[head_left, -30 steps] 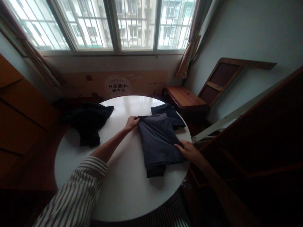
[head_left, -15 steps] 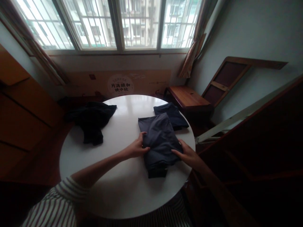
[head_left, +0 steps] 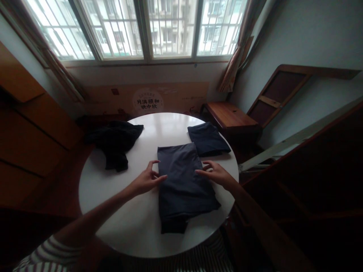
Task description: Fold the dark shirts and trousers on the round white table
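A folded dark grey garment [head_left: 181, 181] lies flat on the round white table [head_left: 136, 226], right of centre. My left hand [head_left: 147, 178] rests at its left edge, fingers spread and touching the cloth. My right hand [head_left: 214, 173] sits at its right edge, fingers stretched out on the fabric. Neither hand grips anything. A smaller folded dark garment [head_left: 207, 139] lies just beyond, near the table's far right rim.
A crumpled black garment [head_left: 116, 141] hangs over the table's far left edge. Behind the table are a cardboard panel with printed characters [head_left: 148, 102], a wooden bench [head_left: 231, 119] and a barred window. Dark wooden furniture stands at both sides.
The grey garment has been laid down squarer and flatter, nearer the table's middle. My left hand came back from its far corner to its left edge; both hands let go and opened.
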The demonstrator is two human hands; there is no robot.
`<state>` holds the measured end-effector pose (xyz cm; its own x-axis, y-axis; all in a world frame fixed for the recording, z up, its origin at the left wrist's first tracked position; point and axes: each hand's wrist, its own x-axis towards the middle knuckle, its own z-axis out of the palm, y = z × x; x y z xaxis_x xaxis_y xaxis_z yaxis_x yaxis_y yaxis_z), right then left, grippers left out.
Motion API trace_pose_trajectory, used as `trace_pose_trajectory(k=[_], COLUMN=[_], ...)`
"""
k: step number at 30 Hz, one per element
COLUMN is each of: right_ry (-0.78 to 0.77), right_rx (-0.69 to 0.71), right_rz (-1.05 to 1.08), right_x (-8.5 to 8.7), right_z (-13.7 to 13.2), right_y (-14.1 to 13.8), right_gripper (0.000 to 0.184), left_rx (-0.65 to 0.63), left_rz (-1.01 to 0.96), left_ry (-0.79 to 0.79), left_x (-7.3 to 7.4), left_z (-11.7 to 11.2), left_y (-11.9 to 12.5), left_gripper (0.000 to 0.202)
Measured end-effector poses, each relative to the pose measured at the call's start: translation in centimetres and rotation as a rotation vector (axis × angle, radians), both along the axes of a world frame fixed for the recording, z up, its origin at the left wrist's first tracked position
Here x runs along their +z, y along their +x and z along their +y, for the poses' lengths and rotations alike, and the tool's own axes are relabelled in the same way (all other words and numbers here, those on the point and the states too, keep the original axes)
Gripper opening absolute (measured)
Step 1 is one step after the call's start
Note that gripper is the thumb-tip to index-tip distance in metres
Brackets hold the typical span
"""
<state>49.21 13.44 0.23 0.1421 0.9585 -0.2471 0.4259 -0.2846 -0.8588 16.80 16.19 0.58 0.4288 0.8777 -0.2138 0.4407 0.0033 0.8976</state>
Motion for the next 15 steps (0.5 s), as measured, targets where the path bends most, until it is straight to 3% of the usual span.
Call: trace_pose_trajectory(k=[5,10,13,15], right_ry=[-0.094,-0.151,-0.179,-0.167], right_rx=[0.085,0.205,0.223,0.208], right_rz=[0.302,0.482,0.488,0.498], right_x=[0.2,1.2,1.4,1.1], right_z=[1.6,1.0,1.0,1.2], right_y=[-1.4,-2.2,-2.3,-2.3], right_gripper=[0.056,0.04,0.037,0.039], left_rx=[0.027,0.043,-0.011,-0.084], left_rz=[-0.266,-0.247,-0.122,-0.116], left_ry=[-0.218,-0.097,-0.019,-0.049], left_x=[-1.4,-1.8,-1.4,-1.0], left_z=[0.3,0.1,0.5,0.8], left_y=[2.1,2.1,1.3,0.9], left_gripper=[0.106,0.104,0.091,0.087])
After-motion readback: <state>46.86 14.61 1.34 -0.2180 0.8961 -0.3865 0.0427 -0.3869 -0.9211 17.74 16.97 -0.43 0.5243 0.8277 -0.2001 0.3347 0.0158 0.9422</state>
